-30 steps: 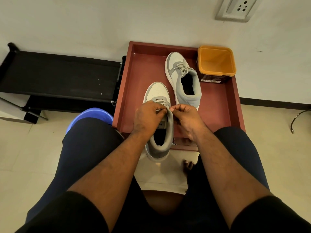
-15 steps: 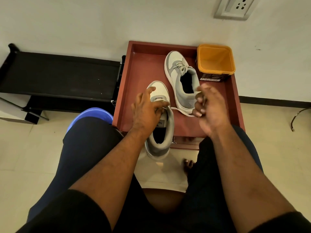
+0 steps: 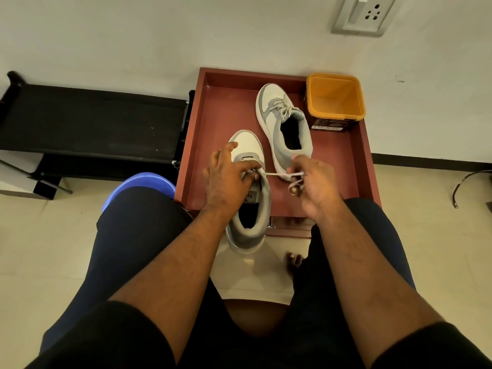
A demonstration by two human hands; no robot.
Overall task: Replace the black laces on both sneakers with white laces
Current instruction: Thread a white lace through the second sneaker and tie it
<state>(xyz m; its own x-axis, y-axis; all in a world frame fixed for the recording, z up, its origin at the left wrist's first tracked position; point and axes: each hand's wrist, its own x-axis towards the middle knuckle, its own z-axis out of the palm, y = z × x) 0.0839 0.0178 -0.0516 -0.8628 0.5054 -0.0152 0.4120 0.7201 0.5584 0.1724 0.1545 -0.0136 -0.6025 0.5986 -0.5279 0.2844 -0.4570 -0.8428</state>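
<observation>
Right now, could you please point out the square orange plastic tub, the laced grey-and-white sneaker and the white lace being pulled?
square orange plastic tub [image 3: 336, 98]: head view, inner floor.
laced grey-and-white sneaker [image 3: 269, 98]: head view, toe cap.
white lace [image 3: 275, 174]: head view, taut stretch between hands.

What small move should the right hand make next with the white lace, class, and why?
Probably thread it into the next eyelet. The right hand grips the white lace, stretched from the near sneaker, which the left hand steadies.

Near sneaker's eyelets [image 3: 247, 169] — hidden (left hand [image 3: 226, 179])
</observation>
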